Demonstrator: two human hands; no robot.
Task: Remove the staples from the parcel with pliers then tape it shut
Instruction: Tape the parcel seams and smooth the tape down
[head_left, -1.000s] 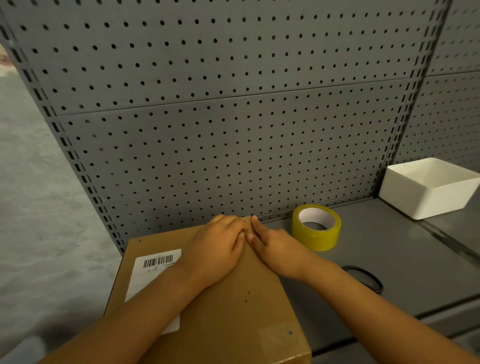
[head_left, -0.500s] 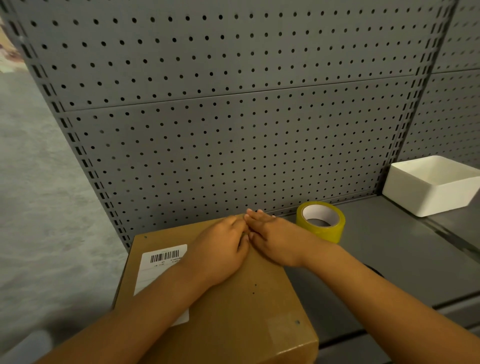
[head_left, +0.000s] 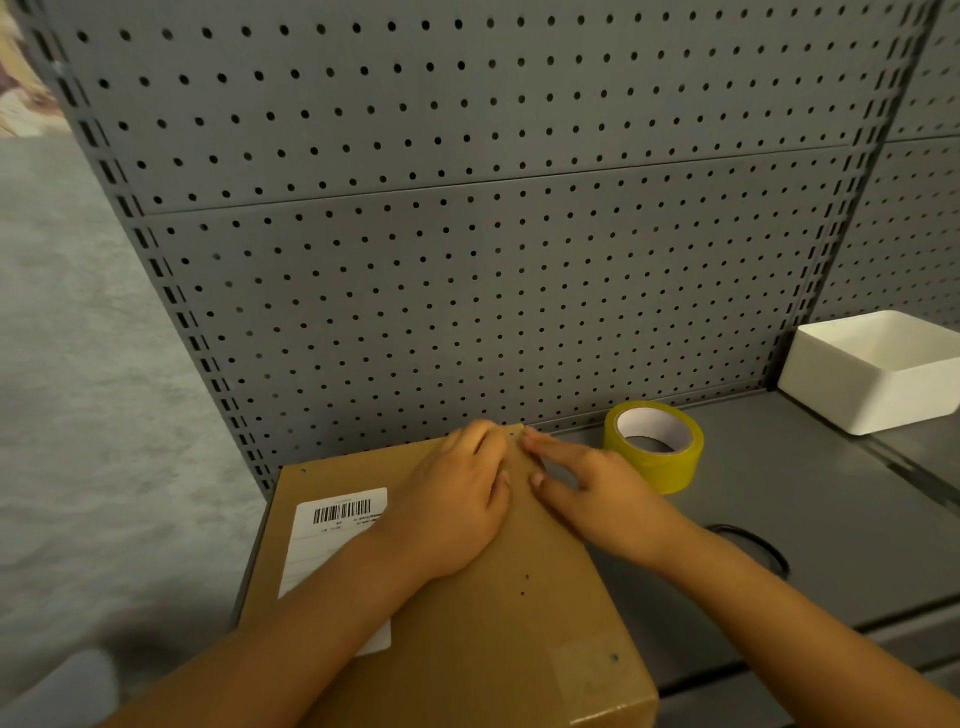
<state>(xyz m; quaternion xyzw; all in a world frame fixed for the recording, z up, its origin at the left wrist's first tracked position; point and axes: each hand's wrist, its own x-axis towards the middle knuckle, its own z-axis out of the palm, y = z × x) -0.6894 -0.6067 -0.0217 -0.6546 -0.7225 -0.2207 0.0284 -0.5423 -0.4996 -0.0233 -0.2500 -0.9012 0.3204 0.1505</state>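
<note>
The parcel (head_left: 467, 597) is lain on the shelf (head_left: 831, 519), pressed at its far end by the left hand (head_left: 457, 499) and right hand (head_left: 597, 493), both flat with fingers straight. The tape (head_left: 654, 447) is stood just beside the right hand. The parcel's near edge is cut off.

Packing or stockroom workstation, workshop-like.

Backed by grey metal pegboard panels (head_left: 467, 234) slotted into perforated uprights (head_left: 171, 306), above a grey metal shelf (head_left: 810, 499). On that shelf: a brown cardboard parcel (head_left: 498, 639) with a barcode shipping label (head_left: 337, 525), a roll of yellow packing tape (head_left: 655, 448), a white plastic bin (head_left: 878, 371). Mottled grey floor (head_left: 78, 415) to the left.
</note>
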